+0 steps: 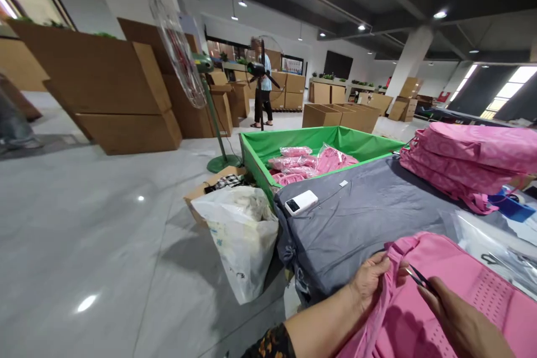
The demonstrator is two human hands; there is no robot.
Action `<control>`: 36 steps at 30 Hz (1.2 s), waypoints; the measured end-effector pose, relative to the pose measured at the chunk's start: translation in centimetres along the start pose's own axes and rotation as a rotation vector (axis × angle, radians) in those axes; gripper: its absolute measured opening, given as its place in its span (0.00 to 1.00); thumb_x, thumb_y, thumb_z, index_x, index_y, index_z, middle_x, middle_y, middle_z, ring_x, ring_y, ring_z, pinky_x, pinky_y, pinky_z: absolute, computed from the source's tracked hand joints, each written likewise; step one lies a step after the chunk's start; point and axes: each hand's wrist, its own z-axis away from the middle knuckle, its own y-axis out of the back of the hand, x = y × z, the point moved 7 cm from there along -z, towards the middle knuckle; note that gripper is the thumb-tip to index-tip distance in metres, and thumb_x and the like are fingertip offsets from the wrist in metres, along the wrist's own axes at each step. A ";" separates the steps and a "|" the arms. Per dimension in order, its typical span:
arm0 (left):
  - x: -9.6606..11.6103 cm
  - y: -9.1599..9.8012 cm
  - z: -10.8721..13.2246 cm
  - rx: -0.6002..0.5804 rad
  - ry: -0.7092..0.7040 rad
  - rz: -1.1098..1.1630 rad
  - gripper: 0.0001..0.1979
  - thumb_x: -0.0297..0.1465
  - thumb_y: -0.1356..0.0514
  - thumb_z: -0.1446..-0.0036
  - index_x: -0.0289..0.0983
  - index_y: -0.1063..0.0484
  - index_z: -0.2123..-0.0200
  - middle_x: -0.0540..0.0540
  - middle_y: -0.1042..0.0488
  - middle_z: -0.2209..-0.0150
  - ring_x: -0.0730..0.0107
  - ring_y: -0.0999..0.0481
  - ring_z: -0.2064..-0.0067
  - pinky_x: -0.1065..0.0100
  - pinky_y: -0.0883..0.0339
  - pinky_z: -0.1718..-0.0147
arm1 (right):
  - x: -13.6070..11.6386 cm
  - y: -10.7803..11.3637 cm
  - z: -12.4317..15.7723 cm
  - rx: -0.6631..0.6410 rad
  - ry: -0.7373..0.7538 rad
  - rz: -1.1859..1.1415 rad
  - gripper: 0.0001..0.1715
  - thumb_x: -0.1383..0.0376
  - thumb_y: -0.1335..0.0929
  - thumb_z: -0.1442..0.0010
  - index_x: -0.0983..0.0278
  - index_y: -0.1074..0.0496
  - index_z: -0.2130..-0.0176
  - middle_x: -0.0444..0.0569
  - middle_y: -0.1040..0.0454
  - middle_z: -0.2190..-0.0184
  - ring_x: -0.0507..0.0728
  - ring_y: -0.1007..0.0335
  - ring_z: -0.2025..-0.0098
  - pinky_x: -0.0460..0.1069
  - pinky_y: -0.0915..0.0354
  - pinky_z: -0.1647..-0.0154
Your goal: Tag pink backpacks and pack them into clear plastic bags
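A pink backpack (444,268) with a dotted panel lies at the lower right on a grey cloth-covered table (352,218). My left hand (371,282) pinches a strap or edge of it, with folds of pink fabric hanging below. In my right hand (457,313) is a pair of thread snips (419,278), blades pointing at the fabric beside my left fingers. The blades appear slightly apart. Whether they touch a thread is too small to tell.
More pink backpacks (470,162) are stacked at the table's right, near clear plastic bags (490,240) and a blue holder (512,204). A white power bank (301,202) lies left. Beyond are a green bin (268,148), white sack (239,240), fan (180,56) and a standing person (265,89).
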 end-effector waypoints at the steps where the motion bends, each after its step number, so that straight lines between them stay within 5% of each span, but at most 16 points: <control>1: 0.0 -0.1 0.0 0.002 0.000 0.006 0.22 0.37 0.23 0.57 0.32 0.19 0.60 0.41 0.18 0.65 0.69 0.20 0.68 0.69 0.29 0.63 | -0.4 -0.1 -1.2 -0.057 -0.002 -0.006 0.22 0.50 0.46 0.31 0.54 0.28 0.60 0.49 0.20 0.67 0.63 0.21 0.64 0.50 0.32 0.73; 5: -0.2 -0.6 0.2 -0.009 0.002 0.014 0.23 0.37 0.23 0.56 0.33 0.19 0.57 0.43 0.19 0.66 0.72 0.22 0.71 0.68 0.28 0.61 | -2.2 -0.4 -3.8 -0.145 0.031 0.096 0.22 0.54 0.48 0.31 0.55 0.29 0.59 0.50 0.20 0.67 0.62 0.21 0.67 0.49 0.37 0.75; 13: 0.2 -0.5 0.3 -0.023 -0.038 0.010 0.23 0.41 0.24 0.55 0.34 0.19 0.58 0.42 0.18 0.67 0.67 0.21 0.69 0.62 0.29 0.56 | -3.9 -0.1 -4.3 -0.126 -0.030 0.361 0.19 0.58 0.45 0.31 0.59 0.29 0.52 0.54 0.19 0.62 0.63 0.20 0.65 0.50 0.40 0.74; 21: -0.3 0.9 -0.2 0.026 -0.007 0.126 0.20 0.35 0.24 0.54 0.33 0.19 0.59 0.44 0.20 0.67 0.72 0.24 0.69 0.64 0.31 0.55 | -1.7 -1.8 -5.9 -0.190 0.129 0.211 0.24 0.54 0.47 0.31 0.55 0.27 0.54 0.52 0.18 0.61 0.62 0.20 0.64 0.49 0.35 0.73; 36: 0.0 1.4 -0.5 0.027 -0.020 0.139 0.17 0.34 0.25 0.53 0.33 0.19 0.61 0.46 0.21 0.70 0.74 0.26 0.73 0.69 0.32 0.62 | -5.5 0.1 -6.5 -0.052 0.208 0.500 0.22 0.59 0.44 0.32 0.59 0.25 0.53 0.51 0.20 0.69 0.60 0.22 0.73 0.47 0.43 0.80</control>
